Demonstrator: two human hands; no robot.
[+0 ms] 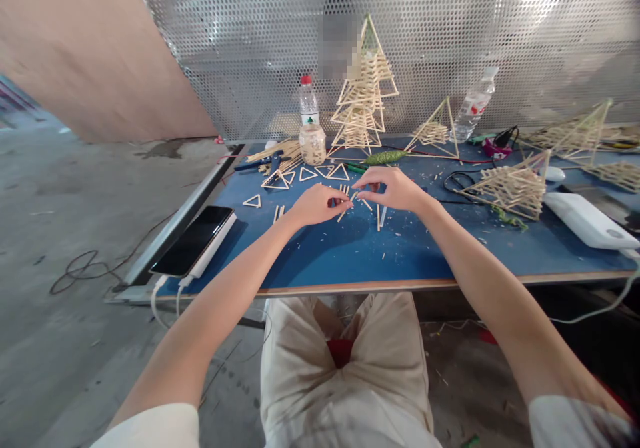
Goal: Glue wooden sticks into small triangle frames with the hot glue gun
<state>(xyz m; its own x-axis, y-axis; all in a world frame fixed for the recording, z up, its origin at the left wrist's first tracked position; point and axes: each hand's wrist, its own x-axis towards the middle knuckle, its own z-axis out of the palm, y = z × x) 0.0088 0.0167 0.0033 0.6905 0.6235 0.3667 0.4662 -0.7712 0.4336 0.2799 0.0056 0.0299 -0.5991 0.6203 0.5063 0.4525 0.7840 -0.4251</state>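
Observation:
Over the middle of the blue table point(320, 261), my left hand point(320, 204) pinches a thin wooden stick point(342, 216) that slants down from its fingertips. My right hand point(395, 188) is closed in a pinch close beside it, almost touching; what lies between its fingers is too small to make out. Several short sticks lie under and around both hands, among them a loose stick point(379, 219) just below the right hand. Small stick triangles lie behind the left hand, one triangle point(308, 174) among several, with another triangle point(253, 201) farther left.
A tall tiered stick model point(363, 105) stands at the back beside a red-capped bottle point(313, 143). Blue pliers point(275, 161) rest near bundled sticks. A phone point(195, 240) lies at left; another stick structure point(517, 187) and a white power bank point(590, 220) are at right.

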